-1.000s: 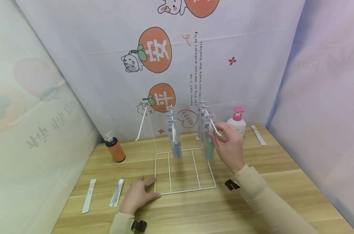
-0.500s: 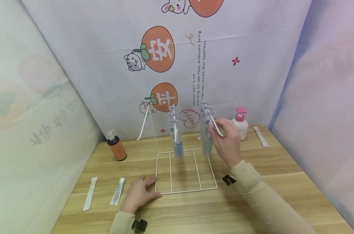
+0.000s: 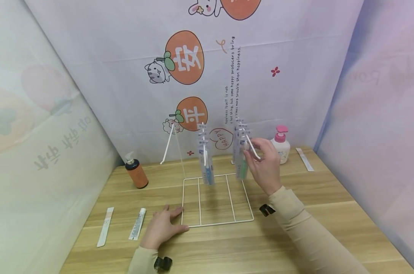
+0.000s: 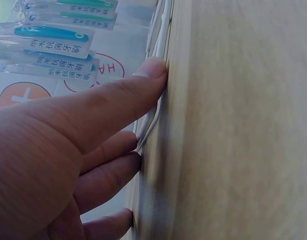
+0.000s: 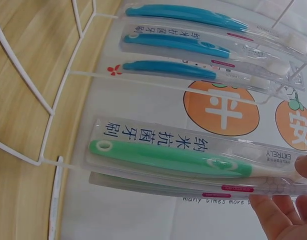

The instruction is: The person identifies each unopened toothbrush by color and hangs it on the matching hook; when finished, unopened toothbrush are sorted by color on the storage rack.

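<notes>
Two hands in play on this one. Left hand lies flat on the wooden table, fingers straight and relaxed, fingertips touching the front left corner of the white wire rack; the left wrist view shows a fingertip pressed right against the wire. Right hand is up at the rack's right hook, thumb and fingers pinched on the top of a packaged green toothbrush. That pack hangs from the hook and dangles over the back right of the rack base, with at least one more pack right behind it. In the head view the green packs are bunched together, so I can't tell how many hang there.

The middle hook carries the blue toothbrush packs; the right wrist view shows three of them.

Other stuff: an orange pump bottle back left, a white bottle with a pink pump back right, just behind the right hand. Two flat packs lie on the table left of the left hand, and another strip sits in the far right corner
</notes>
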The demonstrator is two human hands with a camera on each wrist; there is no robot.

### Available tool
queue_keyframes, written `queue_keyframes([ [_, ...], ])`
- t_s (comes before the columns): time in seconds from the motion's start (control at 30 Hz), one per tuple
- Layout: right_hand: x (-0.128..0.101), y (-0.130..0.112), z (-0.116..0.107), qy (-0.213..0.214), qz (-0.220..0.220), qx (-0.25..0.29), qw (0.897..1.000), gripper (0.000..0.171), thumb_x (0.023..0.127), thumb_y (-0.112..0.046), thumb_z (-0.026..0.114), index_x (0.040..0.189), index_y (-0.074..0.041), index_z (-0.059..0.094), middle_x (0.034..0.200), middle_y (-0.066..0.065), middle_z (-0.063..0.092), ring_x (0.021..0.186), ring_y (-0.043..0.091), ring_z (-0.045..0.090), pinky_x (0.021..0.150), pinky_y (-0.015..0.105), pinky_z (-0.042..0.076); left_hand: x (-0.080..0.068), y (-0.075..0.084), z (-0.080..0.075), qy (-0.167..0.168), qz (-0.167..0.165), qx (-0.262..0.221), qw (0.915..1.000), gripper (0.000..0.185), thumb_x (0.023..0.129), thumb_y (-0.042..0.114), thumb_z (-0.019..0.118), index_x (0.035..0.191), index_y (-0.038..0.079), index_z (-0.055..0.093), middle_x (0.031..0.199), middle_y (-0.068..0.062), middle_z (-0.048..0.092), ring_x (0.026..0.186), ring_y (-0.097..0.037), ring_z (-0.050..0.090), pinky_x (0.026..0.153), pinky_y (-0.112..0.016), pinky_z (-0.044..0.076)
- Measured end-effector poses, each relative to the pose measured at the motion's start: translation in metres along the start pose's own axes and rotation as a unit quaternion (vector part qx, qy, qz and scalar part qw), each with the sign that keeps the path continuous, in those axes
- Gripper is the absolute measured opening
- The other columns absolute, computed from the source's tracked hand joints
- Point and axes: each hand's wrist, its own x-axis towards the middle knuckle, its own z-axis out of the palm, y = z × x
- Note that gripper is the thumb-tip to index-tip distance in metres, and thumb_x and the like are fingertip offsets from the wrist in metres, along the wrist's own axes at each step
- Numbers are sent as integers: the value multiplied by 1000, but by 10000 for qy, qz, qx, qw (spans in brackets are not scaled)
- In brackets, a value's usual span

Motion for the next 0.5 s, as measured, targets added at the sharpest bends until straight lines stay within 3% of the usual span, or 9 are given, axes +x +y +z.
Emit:
queue_keyframes([
  [0.3,-4,1,1,-46,163,133,9998,31,88,3,86,116,4,71,115,17,72,103,31,69,92,21,58,-2,-1,0,-14,-50,-36,10000,72,78,51,95,137,14,77,142,-17,69,147,-52,46,115,-82,26],
  [0.5,-15,4,-10,-367,697,727,9942,46,87,11,84,129,3,68,126,17,66,112,32,69,84,21,61,-4,-1,-7,-56,-45,23,10000,75,77,54,95,140,17,75,148,-30,61,139,-61,50,110,-80,37],
])
